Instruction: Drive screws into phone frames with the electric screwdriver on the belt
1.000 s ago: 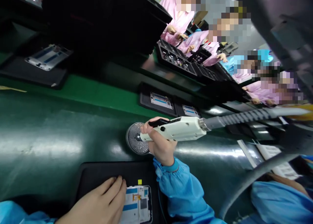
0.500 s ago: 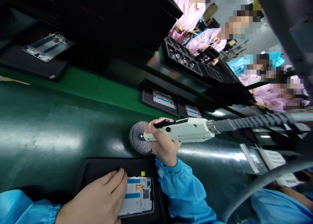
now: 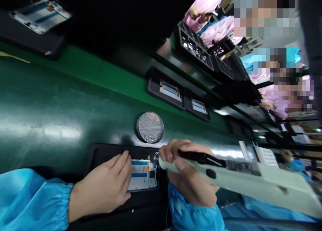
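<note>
In the head view my left hand [image 3: 103,184] lies over the left end of a phone frame [image 3: 138,183], fingers together on its upper edge and thumb near its lower edge. The frame has blue strips and rests on a black tray [image 3: 108,148]. My right hand [image 3: 193,177] is wrapped round a pale electric screwdriver [image 3: 251,182] with a black lever. Its tip is over the frame's upper right corner; whether it touches I cannot tell. Just beyond the tray sits a round dish [image 3: 151,127] with a perforated top and small screws or bits on it.
Beyond the green bench [image 3: 62,117], more phone frames lie on black trays: one frame [image 3: 171,91] behind the dish, another [image 3: 199,106] beside it, a third [image 3: 41,14] at upper left. Compartment trays [image 3: 193,48] stand farther back, near co-workers in pink sleeves.
My right hand has brought the screwdriver from the round dish down to the phone frame's upper right corner. The left hand stays on the frame. The whole view has shifted a little.
</note>
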`<state>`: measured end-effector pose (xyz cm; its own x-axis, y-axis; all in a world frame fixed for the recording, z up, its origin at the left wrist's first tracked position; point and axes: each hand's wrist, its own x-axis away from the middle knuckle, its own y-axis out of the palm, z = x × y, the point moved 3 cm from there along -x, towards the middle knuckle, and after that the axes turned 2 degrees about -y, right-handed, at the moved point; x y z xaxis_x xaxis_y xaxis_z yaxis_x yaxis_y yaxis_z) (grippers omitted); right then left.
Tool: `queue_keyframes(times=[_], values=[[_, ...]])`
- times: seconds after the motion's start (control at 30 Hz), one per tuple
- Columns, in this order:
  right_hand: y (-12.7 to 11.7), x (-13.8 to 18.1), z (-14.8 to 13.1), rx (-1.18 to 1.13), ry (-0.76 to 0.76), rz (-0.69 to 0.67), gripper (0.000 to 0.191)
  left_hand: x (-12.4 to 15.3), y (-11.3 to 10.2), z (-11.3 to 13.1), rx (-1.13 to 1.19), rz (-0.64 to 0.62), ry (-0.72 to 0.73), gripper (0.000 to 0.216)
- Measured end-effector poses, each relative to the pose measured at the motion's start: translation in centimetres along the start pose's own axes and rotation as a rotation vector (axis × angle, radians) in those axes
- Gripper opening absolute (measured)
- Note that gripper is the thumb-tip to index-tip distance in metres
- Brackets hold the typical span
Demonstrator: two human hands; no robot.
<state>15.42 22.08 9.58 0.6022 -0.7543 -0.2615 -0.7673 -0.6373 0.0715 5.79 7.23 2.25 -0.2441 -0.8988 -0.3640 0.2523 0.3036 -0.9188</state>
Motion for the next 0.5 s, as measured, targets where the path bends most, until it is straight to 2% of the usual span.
queue_keyframes(times=[0.13,0.37,0.5], values=[[0.6,1.3,0.9,0.011,0.040,-0.070,0.023,-0.2,0.0,0.0,-0.028,-0.010,0.003,0.057],[0.7,1.3,1.3,-0.010,0.034,-0.047,0.025,-0.3,-0.1,0.1,-0.034,0.020,0.001,0.056],[0.8,1.5,1.4,-0.018,0.039,-0.083,0.026,-0.3,0.0,0.2,-0.037,0.033,0.001,0.057]])
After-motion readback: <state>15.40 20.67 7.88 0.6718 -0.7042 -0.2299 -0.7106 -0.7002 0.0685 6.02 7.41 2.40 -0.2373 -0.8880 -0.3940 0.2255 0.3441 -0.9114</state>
